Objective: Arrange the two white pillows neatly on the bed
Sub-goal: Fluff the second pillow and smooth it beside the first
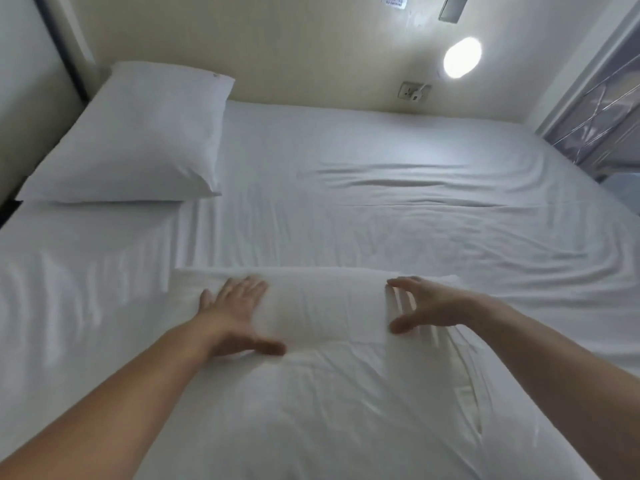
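One white pillow (pixel 138 136) lies flat at the bed's far left corner, against the wall. A second white pillow (pixel 311 393) lies in front of me at the near middle of the bed (pixel 433 237), its open end to the right. My left hand (pixel 232 317) rests flat on this pillow's far left part, fingers spread. My right hand (pixel 426 303) hovers over its far right part with fingers and thumb apart, holding nothing. Both hands are motion-blurred.
The white sheet is wrinkled at the right half. A cream wall runs behind the bed with a lit round lamp (pixel 462 57) and a socket (pixel 414 91). A glass-panelled frame (pixel 595 98) stands at the right, a dark post (pixel 59 46) at the left.
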Demonstrator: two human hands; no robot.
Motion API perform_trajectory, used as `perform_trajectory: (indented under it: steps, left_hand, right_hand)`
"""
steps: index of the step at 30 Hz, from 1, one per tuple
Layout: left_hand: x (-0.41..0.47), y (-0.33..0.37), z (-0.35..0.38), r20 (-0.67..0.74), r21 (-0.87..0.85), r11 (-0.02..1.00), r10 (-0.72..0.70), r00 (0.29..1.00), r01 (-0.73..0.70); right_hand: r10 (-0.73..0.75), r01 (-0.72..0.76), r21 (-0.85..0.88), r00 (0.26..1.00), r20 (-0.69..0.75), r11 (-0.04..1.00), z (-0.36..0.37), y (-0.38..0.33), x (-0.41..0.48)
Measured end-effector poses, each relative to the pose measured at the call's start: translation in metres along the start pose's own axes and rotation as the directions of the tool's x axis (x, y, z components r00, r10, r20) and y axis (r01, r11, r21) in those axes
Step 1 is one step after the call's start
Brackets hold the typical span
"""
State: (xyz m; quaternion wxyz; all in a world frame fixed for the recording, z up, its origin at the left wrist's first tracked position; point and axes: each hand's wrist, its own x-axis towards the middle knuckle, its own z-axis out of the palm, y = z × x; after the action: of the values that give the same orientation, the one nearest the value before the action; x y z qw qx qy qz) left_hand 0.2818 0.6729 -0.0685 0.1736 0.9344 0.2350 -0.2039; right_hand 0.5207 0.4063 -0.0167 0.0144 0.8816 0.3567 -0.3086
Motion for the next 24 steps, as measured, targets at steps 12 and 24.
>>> perform_trajectory:
  steps: [12,24]
  left_hand:
    - [0.005,0.027,0.017,-0.135,0.112,0.989,0.109,0.985,-0.094]
    - [-0.204,-0.115,-0.127,-0.739,0.289,0.885,-0.036,0.673,0.364]
  right_hand:
    - [-0.135,0.100,-0.112,0.920,-0.369,0.989,0.050,-0.055,0.052]
    - [-0.562,0.624,-0.250,0.370,-0.740,0.740,-0.074,-0.348,0.015]
